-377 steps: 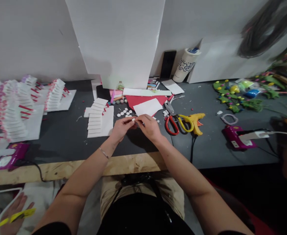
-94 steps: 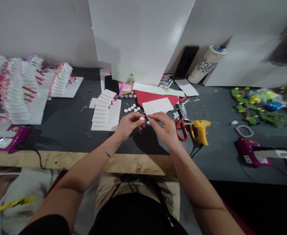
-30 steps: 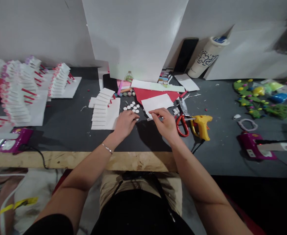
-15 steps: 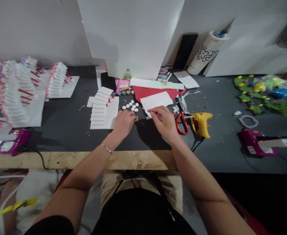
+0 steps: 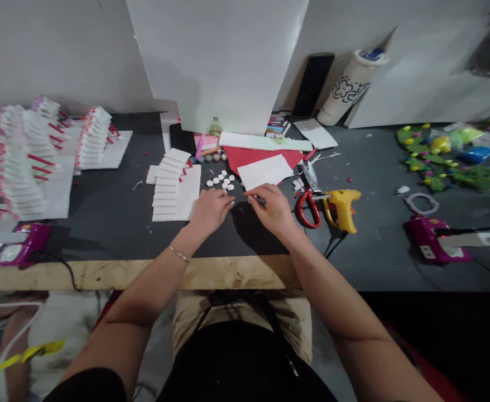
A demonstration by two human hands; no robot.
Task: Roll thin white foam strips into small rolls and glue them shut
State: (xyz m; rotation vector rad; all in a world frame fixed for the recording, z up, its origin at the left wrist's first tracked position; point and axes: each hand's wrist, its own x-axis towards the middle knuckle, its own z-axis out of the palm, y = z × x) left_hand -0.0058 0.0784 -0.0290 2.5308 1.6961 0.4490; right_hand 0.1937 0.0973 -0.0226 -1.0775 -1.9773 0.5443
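Note:
My left hand [image 5: 210, 211] is closed in a pinch beside several small white round discs [image 5: 224, 182]. A tiny pale bit shows at its fingertips, too small to name. To its left is a model staircase of white foam steps [image 5: 165, 195] on a white base, with short red posts at its upper end. My right hand [image 5: 273, 211] is also pinched, just below a white sheet [image 5: 265, 172]. What its fingertips hold is too small to make out. Both hands are apart, their fingertips facing each other across a small gap.
Red-handled scissors [image 5: 310, 206] and a yellow glue gun [image 5: 343, 209] lie right of my right hand. Finished staircase models [image 5: 23, 162] stand at the left. Purple power strips [image 5: 433, 240] sit on both sides. A tumbler [image 5: 349, 89] and a phone [image 5: 314, 84] lean against the back wall.
My right hand has come off the white sheet's lower edge and moved slightly left, toward my left hand. My left hand stays pinched near the discs. The whole view has shifted a little.

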